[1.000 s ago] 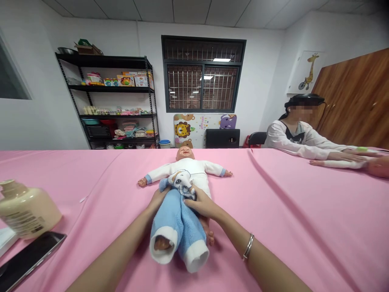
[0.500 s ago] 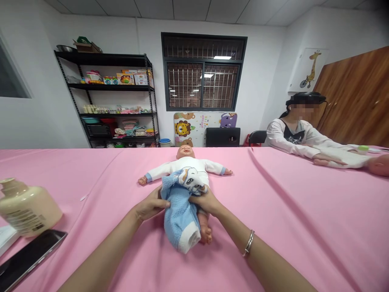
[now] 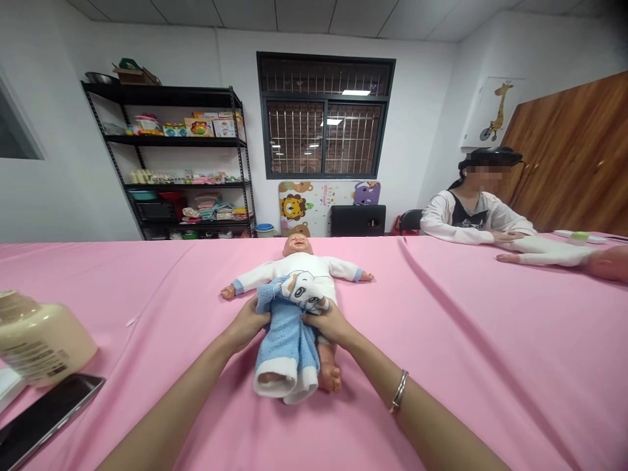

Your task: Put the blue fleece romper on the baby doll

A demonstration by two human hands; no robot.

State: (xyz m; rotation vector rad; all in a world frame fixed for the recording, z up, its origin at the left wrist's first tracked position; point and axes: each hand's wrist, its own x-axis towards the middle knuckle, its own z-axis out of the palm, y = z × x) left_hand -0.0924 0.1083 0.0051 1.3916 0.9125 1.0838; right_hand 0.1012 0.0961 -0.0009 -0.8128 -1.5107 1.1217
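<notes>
A baby doll (image 3: pixel 301 263) in a white top with blue cuffs lies on its back, arms spread, head away from me. Over its lower body are blue fleece pants (image 3: pixel 287 333) with white cuffs and a cartoon face at the bunched upper part. My left hand (image 3: pixel 246 324) grips the left edge of the pants. The right edge is pinched in my right hand (image 3: pixel 331 324), which wears a bangle on its wrist. One bare doll foot shows beside the right pant leg; a bit of skin colour shows in the left cuff opening.
Pink cloth (image 3: pixel 417 366) covers the table. A cream bottle (image 3: pixel 46 340) and a phone (image 3: pixel 49 415) lie at the left. Across the table at right, a person (image 3: pixel 473 209) sits with hands by another doll (image 3: pixel 559 252). Behind stand a black shelf (image 3: pixel 171 140) and a wooden cabinet (image 3: pixel 579 157).
The pants' leg ends have spread apart, so both white cuffs now show side by side. My left hand has shifted slightly upward. The other person's arms have drawn back from their doll.
</notes>
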